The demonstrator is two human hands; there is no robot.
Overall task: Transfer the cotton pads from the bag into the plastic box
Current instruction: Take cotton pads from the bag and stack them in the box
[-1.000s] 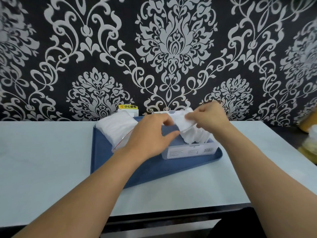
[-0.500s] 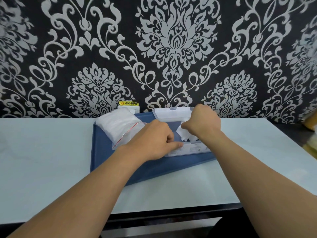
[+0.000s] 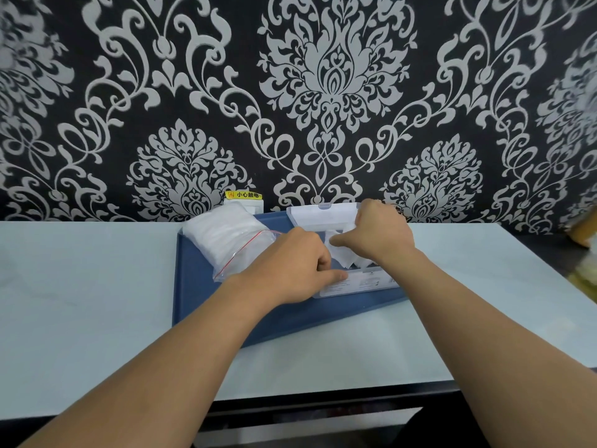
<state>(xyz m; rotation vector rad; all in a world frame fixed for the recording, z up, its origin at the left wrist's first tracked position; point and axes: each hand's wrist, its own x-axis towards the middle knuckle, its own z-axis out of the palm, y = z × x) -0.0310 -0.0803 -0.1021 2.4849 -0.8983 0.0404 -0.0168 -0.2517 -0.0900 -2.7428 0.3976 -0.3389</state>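
Observation:
A clear plastic box (image 3: 358, 283) with a labelled front wall stands on a blue tray (image 3: 200, 286), its lid (image 3: 323, 215) open toward the wall. White cotton pads (image 3: 344, 255) stick up inside the box. My right hand (image 3: 378, 237) rests on top of the pads, fingers curled and pressing down on them. My left hand (image 3: 297, 266) is at the box's left end, thumb along the front wall, fingers curled over its rim. A clear zip bag (image 3: 229, 237) with a red seal line, holding more white pads, lies on the tray to the left.
The tray sits on a pale table against a black and silver patterned wall. A white socket with a yellow warning label (image 3: 247, 197) is behind the bag. Yellowish objects (image 3: 584, 240) lie at the far right edge. The table's front edge runs below my forearms.
My right hand has lowered a bunch of pads from above the box down into it. My left hand has come down to the box's left end. The view has shifted slightly.

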